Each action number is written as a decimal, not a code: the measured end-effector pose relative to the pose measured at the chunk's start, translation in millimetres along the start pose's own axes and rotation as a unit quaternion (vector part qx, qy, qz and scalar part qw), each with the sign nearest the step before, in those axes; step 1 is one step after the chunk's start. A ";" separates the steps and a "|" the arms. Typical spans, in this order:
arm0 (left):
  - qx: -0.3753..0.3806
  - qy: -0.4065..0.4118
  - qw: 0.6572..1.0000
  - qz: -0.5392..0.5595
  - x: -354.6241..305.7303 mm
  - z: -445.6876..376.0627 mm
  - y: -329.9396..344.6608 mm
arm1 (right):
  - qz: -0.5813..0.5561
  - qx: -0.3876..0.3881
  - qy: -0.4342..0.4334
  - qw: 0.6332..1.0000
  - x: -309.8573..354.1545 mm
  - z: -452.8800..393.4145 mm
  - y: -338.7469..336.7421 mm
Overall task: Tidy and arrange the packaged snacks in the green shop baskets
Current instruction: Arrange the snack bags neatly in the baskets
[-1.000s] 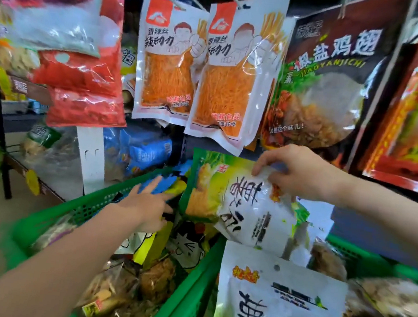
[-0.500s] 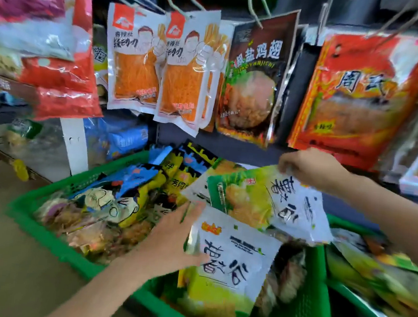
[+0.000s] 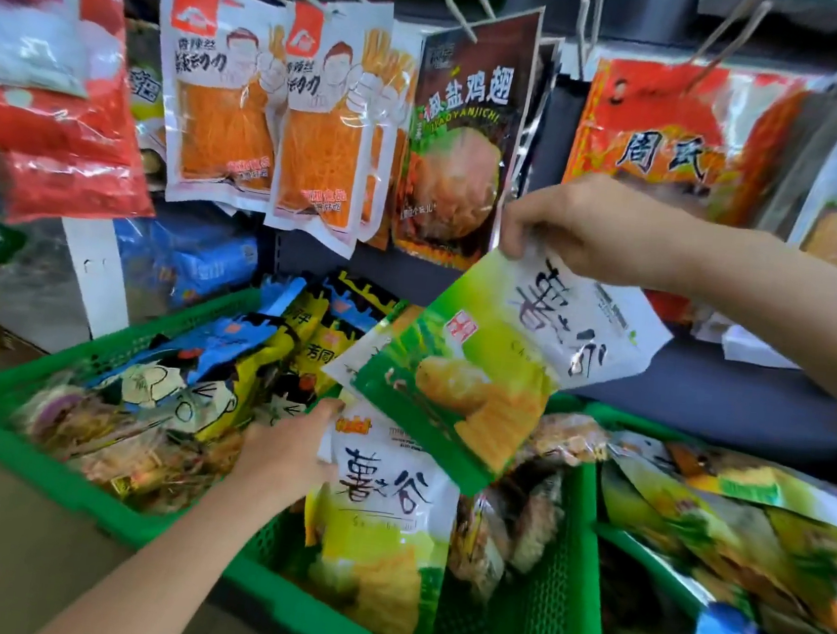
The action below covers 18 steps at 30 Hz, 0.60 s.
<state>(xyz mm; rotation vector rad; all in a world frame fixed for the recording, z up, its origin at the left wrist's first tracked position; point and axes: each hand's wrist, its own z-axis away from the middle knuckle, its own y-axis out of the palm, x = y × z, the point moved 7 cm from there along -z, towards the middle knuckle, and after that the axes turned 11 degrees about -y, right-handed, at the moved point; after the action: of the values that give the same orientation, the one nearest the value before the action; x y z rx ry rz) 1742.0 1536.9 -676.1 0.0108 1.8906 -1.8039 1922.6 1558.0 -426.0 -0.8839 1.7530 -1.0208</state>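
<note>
In the green basket (image 3: 56, 454), the left hand (image 3: 288, 453) grips the upright chip packet (image 3: 380, 514) by its left edge. Just above, the right hand (image 3: 591, 226) pinches a second packet's (image 3: 493, 371) top corner — tilted, off the pile. Best lowered flat behind the first — label forward, edges aligned. Beyond hang pegged snacks (image 3: 223, 95).

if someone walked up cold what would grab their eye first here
Probably the green-and-white snack bag held up at centre by the right hand, tilted above the green basket. Just below, the left hand grips a matching bag standing in that basket. Behind, orange snack packs hang on pegs.
</note>
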 end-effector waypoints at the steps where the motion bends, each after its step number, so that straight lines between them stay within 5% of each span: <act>1: 0.010 -0.003 0.999 0.040 5.9 -3.2 -0.6 | -0.008 0.040 -0.014 0.999 10.8 -5.6 13.2; 6: 0.018 0.008 0.941 0.337 27.7 -2.7 -31.0 | -0.082 0.283 -0.053 0.954 80.8 -23.8 139.8; 9: 0.068 0.065 0.917 0.387 6.0 19.1 -36.8 | -0.228 0.224 -0.001 0.948 83.7 -27.7 164.0; 12: 0.085 0.140 0.950 0.265 -23.1 38.9 -24.6 | -0.399 0.082 0.146 0.901 37.9 -0.4 153.8; 15: -0.013 0.227 0.967 0.117 -65.7 48.3 -21.8 | -0.442 0.002 0.264 0.857 -9.7 56.4 136.2; 18: -0.171 0.397 0.900 -0.049 -127.6 71.3 -9.2 | -0.369 0.071 0.322 0.869 -35.4 126.5 123.4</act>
<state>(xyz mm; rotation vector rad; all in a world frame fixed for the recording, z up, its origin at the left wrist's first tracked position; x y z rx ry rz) 1874.6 1513.1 -618.6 0.6241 2.7945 -1.6213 2035.5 1605.5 -558.3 -1.2523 1.8391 -2.1193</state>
